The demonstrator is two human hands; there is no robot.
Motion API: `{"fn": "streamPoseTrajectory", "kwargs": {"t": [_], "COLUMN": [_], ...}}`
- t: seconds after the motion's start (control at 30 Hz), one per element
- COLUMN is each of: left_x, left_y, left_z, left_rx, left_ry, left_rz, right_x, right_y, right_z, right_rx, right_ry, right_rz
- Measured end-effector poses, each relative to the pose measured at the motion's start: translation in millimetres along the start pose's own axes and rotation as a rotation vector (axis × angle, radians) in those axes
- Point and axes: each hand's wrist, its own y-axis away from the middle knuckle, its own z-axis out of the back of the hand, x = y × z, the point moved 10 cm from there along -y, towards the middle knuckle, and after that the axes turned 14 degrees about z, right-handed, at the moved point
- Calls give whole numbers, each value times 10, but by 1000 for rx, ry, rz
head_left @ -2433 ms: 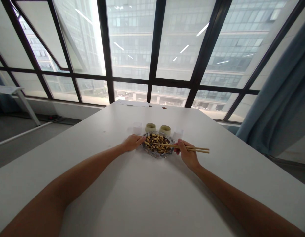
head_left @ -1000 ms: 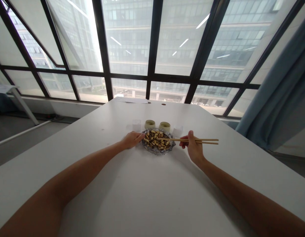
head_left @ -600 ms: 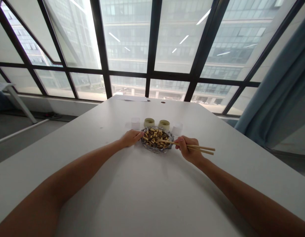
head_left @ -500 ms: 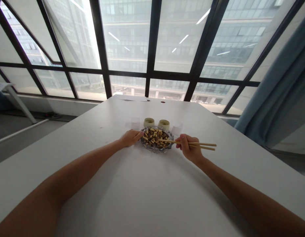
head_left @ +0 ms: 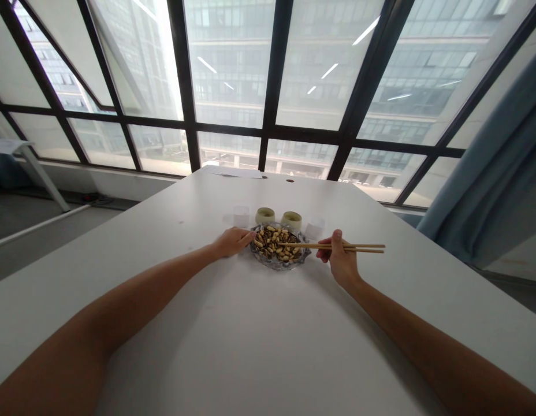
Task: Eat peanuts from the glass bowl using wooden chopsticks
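A glass dish [head_left: 278,265] filled with mixed nuts and seeds sits in the middle of the white table [head_left: 259,341]. My left hand [head_left: 233,241] rests on the table and touches the dish's left rim. My right hand [head_left: 341,261] holds a pair of wooden chopsticks [head_left: 358,248] level, with their tips over the right part of the dish. Whether the tips grip anything is too small to tell. Behind the dish stand two small pale green cups [head_left: 265,215] [head_left: 291,219], flanked by two small clear cups [head_left: 241,215] [head_left: 315,227].
Papers [head_left: 233,171] lie at the table's far edge below a large black-framed window. A blue curtain [head_left: 488,173] hangs at the right. Another table's corner [head_left: 8,147] shows at the far left.
My right hand has swung the chopsticks from angled down into the dish to level, with the hand raised and shifted slightly right. My left hand has stayed at the dish's rim.
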Motion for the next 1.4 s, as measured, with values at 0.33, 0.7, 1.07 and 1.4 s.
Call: {"fn": "streamPoseTrajectory", "kwargs": {"t": [0.33,0.7,1.07,1.4], "left_x": [-3,-18,-15,-15], "left_y": [-1,2,7,4], "left_z": [-1,1,2,-7], "left_rx": [-17,-6,-5,-1], "left_ry": [-30,-7,14,7], "left_rz": [-5,-3,-3,-5], "right_x": [118,396,131,-182], "right_y": [-65,-95,-125,-94], "right_z": [-194,-269,-154,-142], "right_rx": [216,367,199,166], "right_ry": [53,227,55,-92], "right_rz": [82,195,-29,-197]}}
